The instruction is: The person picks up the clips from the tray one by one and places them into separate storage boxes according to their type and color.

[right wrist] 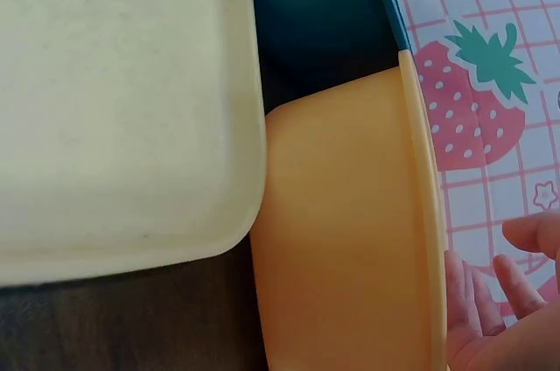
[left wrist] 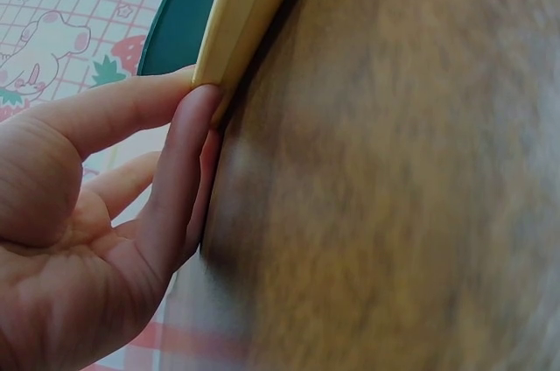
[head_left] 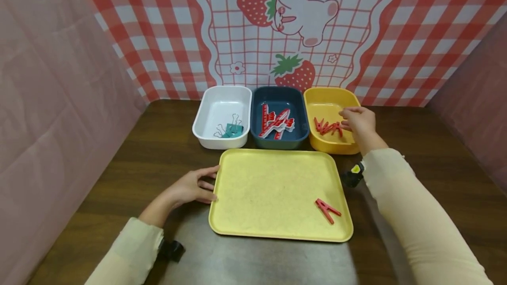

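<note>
My left hand (head_left: 195, 187) is at the left rim of a yellow tray (head_left: 269, 188), its fairly straight fingertips touching the edge, as the left wrist view also shows. On the tray's lower right lies a red clothespin (head_left: 327, 210). Over the right side of a yellow bin (head_left: 329, 146) hovers my right hand (head_left: 360, 123), its fingers loosely bent with nothing seen between them. Several red clothespins (head_left: 328, 127) lie in that bin, left of the hand. In the right wrist view the fingers (right wrist: 518, 288) show beyond the bin's rim, spread apart.
Left of the yellow bin stand a dark blue bin (head_left: 259, 96) with red-and-white clips (head_left: 277, 121) and a white bin (head_left: 203, 115) with teal binder clips (head_left: 233, 130). All three line up behind the tray on a dark wooden table (head_left: 130, 162), before a checkered cloth (head_left: 158, 34).
</note>
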`<state>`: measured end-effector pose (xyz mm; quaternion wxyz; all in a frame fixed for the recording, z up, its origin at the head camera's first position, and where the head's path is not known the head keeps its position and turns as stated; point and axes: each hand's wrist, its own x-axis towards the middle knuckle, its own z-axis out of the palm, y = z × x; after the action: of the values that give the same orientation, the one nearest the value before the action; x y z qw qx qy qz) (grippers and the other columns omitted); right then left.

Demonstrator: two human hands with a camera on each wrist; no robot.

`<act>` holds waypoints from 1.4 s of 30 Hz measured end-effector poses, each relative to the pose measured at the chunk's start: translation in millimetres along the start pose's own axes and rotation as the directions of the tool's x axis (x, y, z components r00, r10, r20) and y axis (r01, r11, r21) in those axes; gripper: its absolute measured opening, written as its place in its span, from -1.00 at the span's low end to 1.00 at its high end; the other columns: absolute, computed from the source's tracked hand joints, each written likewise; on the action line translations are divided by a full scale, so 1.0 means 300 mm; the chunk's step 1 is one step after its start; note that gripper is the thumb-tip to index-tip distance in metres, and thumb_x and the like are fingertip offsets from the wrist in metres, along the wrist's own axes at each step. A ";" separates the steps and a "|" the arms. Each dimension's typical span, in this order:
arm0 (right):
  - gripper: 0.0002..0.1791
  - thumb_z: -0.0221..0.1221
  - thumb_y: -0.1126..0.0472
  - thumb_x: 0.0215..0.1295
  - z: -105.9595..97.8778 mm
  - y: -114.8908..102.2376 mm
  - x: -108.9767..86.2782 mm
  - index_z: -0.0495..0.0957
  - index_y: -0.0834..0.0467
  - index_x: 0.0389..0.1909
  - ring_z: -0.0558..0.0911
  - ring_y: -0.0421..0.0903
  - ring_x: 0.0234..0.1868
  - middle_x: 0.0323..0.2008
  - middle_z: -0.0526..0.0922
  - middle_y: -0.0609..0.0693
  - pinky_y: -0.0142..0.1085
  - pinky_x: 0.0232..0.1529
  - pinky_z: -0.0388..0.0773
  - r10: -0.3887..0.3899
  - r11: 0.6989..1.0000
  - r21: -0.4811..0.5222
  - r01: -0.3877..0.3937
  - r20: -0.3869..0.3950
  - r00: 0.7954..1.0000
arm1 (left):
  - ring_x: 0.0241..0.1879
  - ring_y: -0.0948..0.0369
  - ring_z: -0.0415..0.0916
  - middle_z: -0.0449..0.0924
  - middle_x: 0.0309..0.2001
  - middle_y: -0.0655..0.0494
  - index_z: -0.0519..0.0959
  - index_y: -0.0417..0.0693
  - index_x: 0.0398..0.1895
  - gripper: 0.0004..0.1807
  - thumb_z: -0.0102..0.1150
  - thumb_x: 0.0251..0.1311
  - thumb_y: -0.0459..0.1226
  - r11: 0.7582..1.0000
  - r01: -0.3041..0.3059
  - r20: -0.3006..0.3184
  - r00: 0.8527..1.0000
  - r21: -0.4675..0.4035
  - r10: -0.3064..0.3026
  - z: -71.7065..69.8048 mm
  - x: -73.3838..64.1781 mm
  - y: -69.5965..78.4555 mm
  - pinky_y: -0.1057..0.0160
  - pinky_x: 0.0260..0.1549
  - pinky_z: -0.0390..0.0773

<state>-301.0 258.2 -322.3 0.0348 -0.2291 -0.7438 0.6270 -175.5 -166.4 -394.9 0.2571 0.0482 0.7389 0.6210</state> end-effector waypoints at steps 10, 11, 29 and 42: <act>-0.86 0.15 0.18 0.27 -0.023 0.022 -0.041 0.43 0.08 -0.20 0.57 -0.27 -0.49 -0.18 0.40 -0.05 -0.45 -0.36 0.61 -0.050 0.999 0.004 0.050 0.010 0.999 | -0.10 0.04 0.48 0.17 0.19 -0.26 0.10 -0.23 0.40 -0.09 0.25 -0.07 -0.64 1.000 -0.002 0.008 1.000 0.003 0.002 -0.002 0.002 0.000 0.07 -0.29 0.64; -0.86 0.15 0.20 0.27 -0.025 0.024 -0.045 0.44 0.09 -0.19 0.57 -0.26 -0.51 -0.19 0.40 -0.04 -0.45 -0.37 0.61 -0.054 0.998 0.017 0.054 0.011 0.998 | -0.10 0.04 0.48 0.17 0.19 -0.26 0.10 -0.23 0.40 -0.09 0.25 -0.07 -0.64 1.000 -0.002 0.009 1.000 0.003 0.002 -0.001 0.002 0.000 0.07 -0.29 0.64; -0.90 0.18 0.19 0.24 -0.053 0.046 -0.133 0.46 0.06 -0.27 0.55 -0.31 -0.56 -0.30 0.43 -0.02 -0.47 -0.43 0.61 -0.219 0.976 0.027 0.218 0.051 0.974 | -0.10 0.03 0.49 0.17 0.20 -0.27 0.09 -0.25 0.40 -0.10 0.24 -0.06 -0.65 1.000 -0.010 0.007 1.000 0.000 0.010 0.002 -0.003 0.002 0.07 -0.29 0.64; -0.83 0.19 0.15 0.25 -0.062 0.082 -0.199 0.47 0.11 -0.19 0.58 -0.26 -0.48 -0.32 0.41 -0.01 -0.44 -0.39 0.62 -0.255 0.966 -0.017 0.258 0.083 0.963 | -0.10 0.04 0.49 0.17 0.19 -0.26 0.10 -0.24 0.40 -0.10 0.25 -0.07 -0.65 1.000 -0.004 0.000 1.000 0.010 0.004 0.001 0.001 -0.004 0.07 -0.29 0.64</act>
<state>-234.1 254.9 -327.6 0.0828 -0.1061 -0.7765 0.6156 -175.4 -166.2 -396.1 0.2555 0.0508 0.7418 0.6179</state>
